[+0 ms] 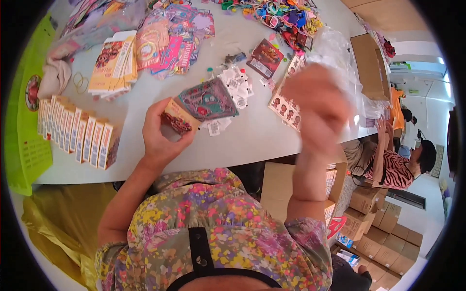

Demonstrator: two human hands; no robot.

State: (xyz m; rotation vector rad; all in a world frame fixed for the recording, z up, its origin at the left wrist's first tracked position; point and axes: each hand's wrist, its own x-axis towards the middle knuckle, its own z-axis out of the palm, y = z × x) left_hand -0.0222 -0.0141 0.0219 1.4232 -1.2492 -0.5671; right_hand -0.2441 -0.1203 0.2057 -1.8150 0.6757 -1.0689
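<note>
My left hand (pixel 156 137) is closed around a small orange printed box (pixel 176 121), tilted over the near part of the table. A teal and pink printed packet (pixel 209 100) sits against the box's far end; whether it is partly inside I cannot tell. Smeared by motion, my right hand (pixel 318 94) hovers over the right side of the table, its fingers unreadable. Partly hidden behind it lies a sheet of small character stickers (pixel 285 110). Small white sachets (pixel 236 83) are heaped just beyond the packet, near a dark red card (pixel 265 59).
Upright filled boxes (pixel 80 133) line the left; flattened cartons (pixel 114 60) and printed cards (pixel 167 46) lie behind. Far off is a colourful trinket pile (pixel 281 18). Clear plastic bags (pixel 335 46) and a cardboard box (pixel 371 68) stand right, near another person (pixel 395 167).
</note>
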